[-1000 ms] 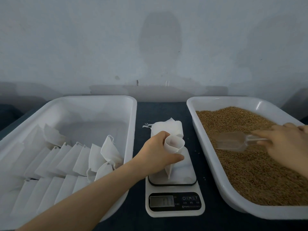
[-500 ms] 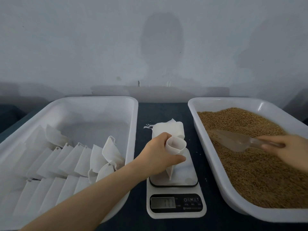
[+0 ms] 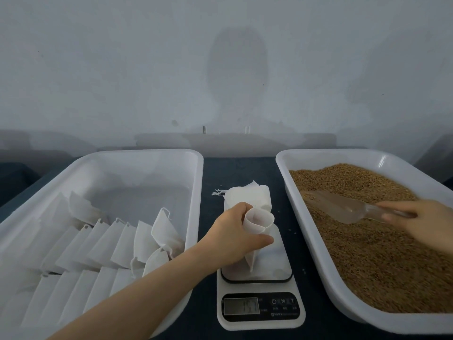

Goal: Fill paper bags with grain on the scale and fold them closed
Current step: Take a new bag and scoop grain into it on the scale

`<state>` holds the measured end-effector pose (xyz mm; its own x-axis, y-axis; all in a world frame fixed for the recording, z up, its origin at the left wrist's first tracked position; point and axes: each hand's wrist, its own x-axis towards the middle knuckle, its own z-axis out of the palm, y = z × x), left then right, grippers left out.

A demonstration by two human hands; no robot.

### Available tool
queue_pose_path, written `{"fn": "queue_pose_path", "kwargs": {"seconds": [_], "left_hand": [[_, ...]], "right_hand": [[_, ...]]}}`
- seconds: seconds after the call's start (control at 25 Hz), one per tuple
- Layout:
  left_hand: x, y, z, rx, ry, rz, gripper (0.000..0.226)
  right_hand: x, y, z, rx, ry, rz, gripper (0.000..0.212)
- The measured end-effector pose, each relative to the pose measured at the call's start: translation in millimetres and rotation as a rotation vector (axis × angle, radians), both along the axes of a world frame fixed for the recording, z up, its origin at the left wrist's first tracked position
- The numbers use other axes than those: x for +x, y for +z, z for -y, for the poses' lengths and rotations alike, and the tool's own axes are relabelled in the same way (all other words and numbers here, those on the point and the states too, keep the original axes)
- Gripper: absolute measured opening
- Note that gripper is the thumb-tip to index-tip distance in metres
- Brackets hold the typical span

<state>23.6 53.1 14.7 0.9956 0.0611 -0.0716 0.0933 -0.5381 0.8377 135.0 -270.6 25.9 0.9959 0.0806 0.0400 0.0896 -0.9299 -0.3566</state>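
My left hand (image 3: pixel 234 238) holds a white paper bag (image 3: pixel 258 222) upright on the white kitchen scale (image 3: pixel 261 312), its mouth held open in a round shape. My right hand (image 3: pixel 425 223) grips the handle of a clear plastic scoop (image 3: pixel 343 208). The scoop's front end digs into the brown grain (image 3: pixel 382 256) that fills the white tray (image 3: pixel 308 217) on the right. A small pile of flat white bags (image 3: pixel 247 195) lies on the dark table just behind the scale.
A large white tray (image 3: pixel 147 158) on the left holds several folded white bags (image 3: pixel 98 244) in rows. A grey wall (image 3: pixel 220 69) stands close behind the table. The scale's display is lit but blurred.
My right hand has lowered the scoop from above the grain and pushed its front end into it. My left hand keeps the bag still on the scale.
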Motion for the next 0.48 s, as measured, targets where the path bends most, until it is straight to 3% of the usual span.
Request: {"fn": "queue_pose_path", "kwargs": {"seconds": [0.32, 0.48], "left_hand": [[1, -1, -1, -0.003, 0.011, 0.008, 0.046], [1, -2, -1, -0.011, 0.006, 0.006, 0.045]], "right_hand": [[8, -6, -6, -0.271, -0.036, 0.082, 0.029], [3, -5, -16, -0.167, 0.001, 0.008, 0.025]]}}
